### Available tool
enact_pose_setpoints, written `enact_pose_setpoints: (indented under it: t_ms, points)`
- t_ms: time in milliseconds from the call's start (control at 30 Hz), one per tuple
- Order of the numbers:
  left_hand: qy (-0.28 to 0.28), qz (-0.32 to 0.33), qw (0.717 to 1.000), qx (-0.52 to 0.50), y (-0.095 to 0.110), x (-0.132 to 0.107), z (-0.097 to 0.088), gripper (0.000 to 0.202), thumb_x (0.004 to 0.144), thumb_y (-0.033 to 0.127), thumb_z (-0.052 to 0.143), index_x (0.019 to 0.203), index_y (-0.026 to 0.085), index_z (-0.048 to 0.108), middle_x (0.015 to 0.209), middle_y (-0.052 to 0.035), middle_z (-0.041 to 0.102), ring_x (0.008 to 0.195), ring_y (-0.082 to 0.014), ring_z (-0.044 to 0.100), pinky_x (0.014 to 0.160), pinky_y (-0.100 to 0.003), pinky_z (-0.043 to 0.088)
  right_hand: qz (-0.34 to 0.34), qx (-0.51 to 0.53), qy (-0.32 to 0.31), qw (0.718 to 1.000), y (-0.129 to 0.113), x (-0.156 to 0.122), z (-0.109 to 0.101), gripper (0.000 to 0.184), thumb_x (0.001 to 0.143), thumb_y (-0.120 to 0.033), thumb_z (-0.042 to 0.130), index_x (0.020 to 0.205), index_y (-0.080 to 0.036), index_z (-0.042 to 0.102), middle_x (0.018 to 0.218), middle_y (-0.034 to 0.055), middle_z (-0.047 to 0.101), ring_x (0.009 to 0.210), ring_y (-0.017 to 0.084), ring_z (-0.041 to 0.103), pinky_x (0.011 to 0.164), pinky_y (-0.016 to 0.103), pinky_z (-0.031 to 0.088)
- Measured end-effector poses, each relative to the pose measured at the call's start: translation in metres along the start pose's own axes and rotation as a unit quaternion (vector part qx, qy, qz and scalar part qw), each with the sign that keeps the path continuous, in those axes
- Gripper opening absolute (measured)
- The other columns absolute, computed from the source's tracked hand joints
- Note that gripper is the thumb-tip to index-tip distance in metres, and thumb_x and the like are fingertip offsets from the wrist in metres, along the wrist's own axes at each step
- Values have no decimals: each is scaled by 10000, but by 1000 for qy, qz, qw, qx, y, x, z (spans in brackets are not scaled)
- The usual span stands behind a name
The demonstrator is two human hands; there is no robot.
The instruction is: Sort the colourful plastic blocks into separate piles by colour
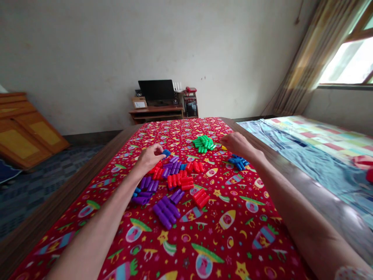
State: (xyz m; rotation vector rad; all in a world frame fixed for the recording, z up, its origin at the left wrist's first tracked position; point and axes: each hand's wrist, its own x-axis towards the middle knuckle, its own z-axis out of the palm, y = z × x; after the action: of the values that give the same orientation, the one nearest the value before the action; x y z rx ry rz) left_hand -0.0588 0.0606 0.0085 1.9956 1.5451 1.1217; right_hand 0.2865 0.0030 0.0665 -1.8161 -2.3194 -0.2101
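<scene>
My left hand (149, 158) pinches a blue plastic block (166, 153) made of joined tubes, just above the pile. Below it lie mixed pieces: purple blocks (166, 211), red blocks (201, 198) and a few blue ones, some overlapping. My right hand (237, 142) is closed with its fingers turned down, to the right of a heap of green blocks (203, 144). Whatever its fingertips hold, if anything, is hidden. A small yellow patch (223, 147) shows under them; whether it is a piece or cloth print I cannot tell. Nearer my right wrist sits a small group of blue blocks (239, 161).
A red patterned cloth (227, 241) covers most of the brown table (329, 206). A bed (317, 144) stands to the right and a wooden cabinet (32, 128) to the left. Beyond the table's far end is a desk (157, 112) with a monitor (156, 91).
</scene>
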Motion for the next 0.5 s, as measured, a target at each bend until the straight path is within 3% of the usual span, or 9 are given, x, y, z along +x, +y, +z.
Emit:
enact_pose_setpoints:
  t_ms: [133, 233, 367, 500]
  points:
    - [-72, -13, 987, -147, 25, -8, 11, 517, 428, 431, 835, 701, 217, 452, 676, 32, 652, 696, -197, 665, 654, -309, 519, -136, 168, 64, 974, -46, -8, 11, 297, 941, -299, 480, 1069, -160, 709, 858, 81, 711, 736, 145, 593, 657, 236, 385]
    - [-128, -7, 974, -185, 46, -20, 25, 561, 426, 475, 847, 716, 214, 445, 672, 33, 658, 661, -189, 669, 594, -280, 506, -186, 278, 74, 939, -68, -8, 28, 313, 922, -330, 527, 1128, -164, 694, 858, 63, 715, 724, 136, 591, 651, 227, 388]
    - [-148, 43, 978, -140, 67, -36, 36, 476, 534, 483, 821, 746, 212, 492, 663, 25, 662, 639, -185, 666, 565, -262, 493, -152, 346, 11, 926, -78, -2, 38, 221, 855, -250, 600, 993, -150, 741, 757, 22, 695, 651, 113, 566, 590, 204, 356]
    - [-119, 103, 987, -17, 65, -39, 37, 258, 762, 438, 675, 832, 206, 586, 807, -33, 719, 795, -218, 691, 724, -312, 534, -116, 280, 12, 953, -56, 5, 23, 184, 811, -204, 618, 923, -161, 757, 681, -1, 667, 604, 97, 534, 565, 205, 328]
